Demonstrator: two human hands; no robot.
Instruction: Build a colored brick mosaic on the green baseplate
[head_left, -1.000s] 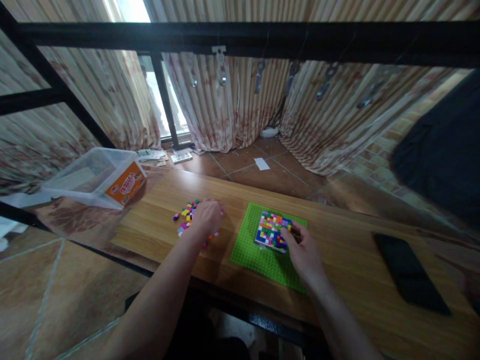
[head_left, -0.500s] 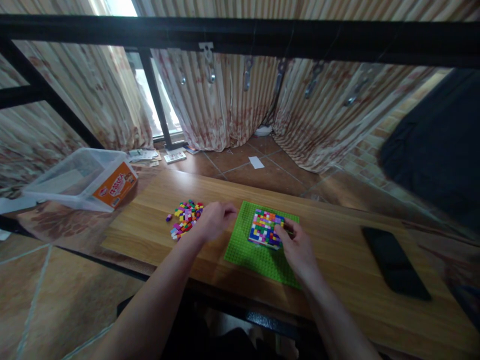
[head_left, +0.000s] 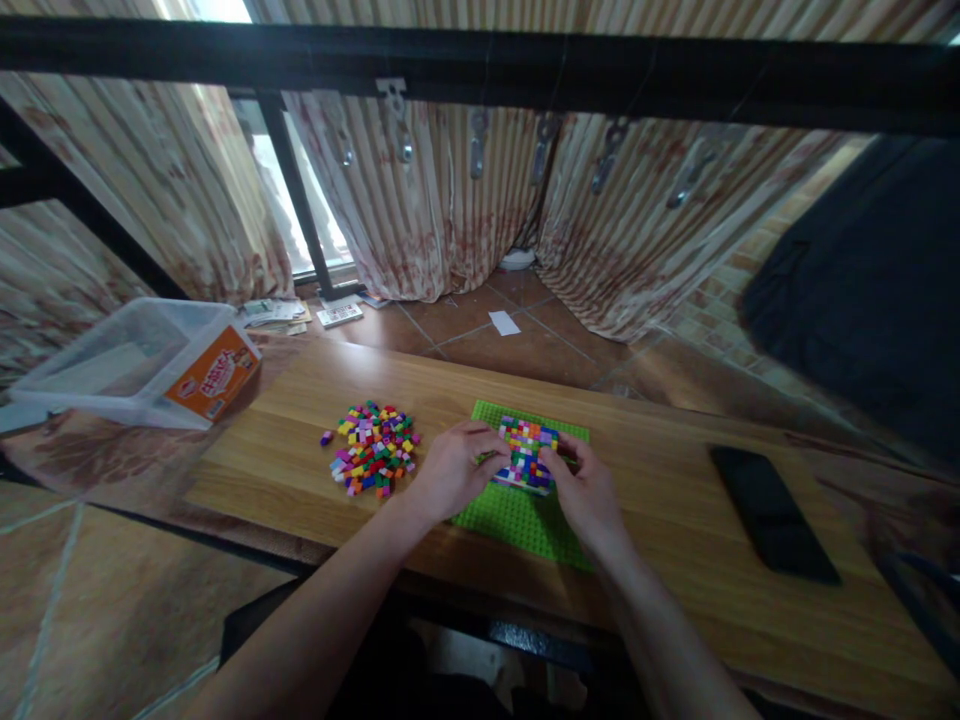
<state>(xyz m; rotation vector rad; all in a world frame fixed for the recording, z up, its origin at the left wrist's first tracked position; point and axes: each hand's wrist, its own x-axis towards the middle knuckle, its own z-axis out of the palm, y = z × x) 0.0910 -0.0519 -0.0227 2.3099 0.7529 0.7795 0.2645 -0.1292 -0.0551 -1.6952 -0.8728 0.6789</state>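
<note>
A block built of many small coloured toy bricks [head_left: 529,450] sits on a green studded baseplate [head_left: 525,525] on the wooden table. My right hand [head_left: 589,490] grips the block's right side, thumb near its top and fingers behind. My left hand [head_left: 461,468] is at the block's left edge with thumb and forefinger drawn together; whatever is between the fingertips is too small to make out. To the left of that hand lies a pile of loose toy bricks [head_left: 375,450], with one purple brick [head_left: 326,438] apart from it.
A black phone [head_left: 772,512] lies on the right part of the table [head_left: 675,520]. Beyond the left end stands a clear plastic bin [head_left: 142,360] with an orange label. A dark metal bar [head_left: 480,70] crosses above, with hooks hanging from it. Curtains hang behind.
My left hand has moved right, from between the pile and the baseplate to the block's left edge, uncovering more of the pile. My right hand stays on the block. The view has shifted slightly.
</note>
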